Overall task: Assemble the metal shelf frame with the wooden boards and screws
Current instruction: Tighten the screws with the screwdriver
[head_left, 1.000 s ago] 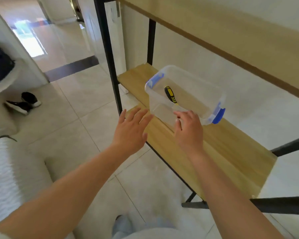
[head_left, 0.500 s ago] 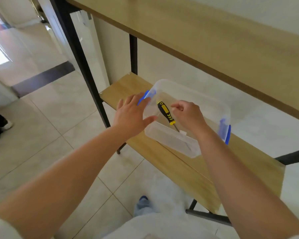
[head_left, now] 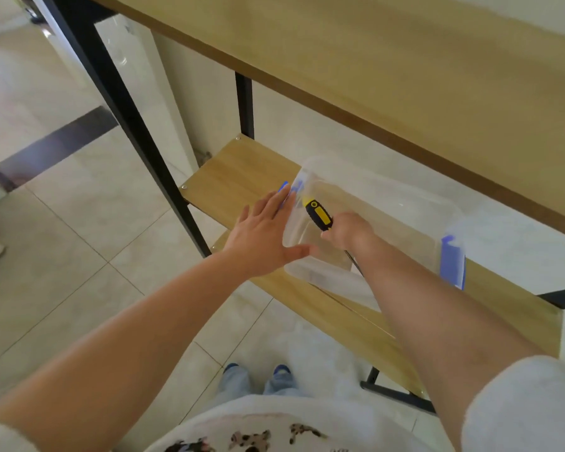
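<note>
A person is bending over a black metal shelf frame (head_left: 124, 102), reaching with both bare arms toward a clear plastic box (head_left: 382, 223) that is sitting on the lower wooden board (head_left: 242, 171). The left hand (head_left: 265, 236) is lying flat against the box's near left wall, fingers straight and spread, thumb stretching along the box's lower front edge, just beside the blue clip (head_left: 285, 187) on that end. The right hand (head_left: 348, 231) is reaching down inside the box, fingers curling round a screwdriver (head_left: 318, 215) with a black and yellow handle; the handle's butt is poking up and away from the fist, and a thin stretch of shaft is showing below the wrist. A second blue clip (head_left: 452, 259) is hanging on the box's right end. Small screw heads are showing at the left corners of the lower board, where it is meeting the frame's legs. The upper wooden board (head_left: 405, 60) is running across the frame above the box. Below the box, on the pale tiled floor (head_left: 62, 256), the person's blue-toed shoes (head_left: 281, 370) are standing close to the frame's foot rail, and white sleeves are covering both upper arms.
</note>
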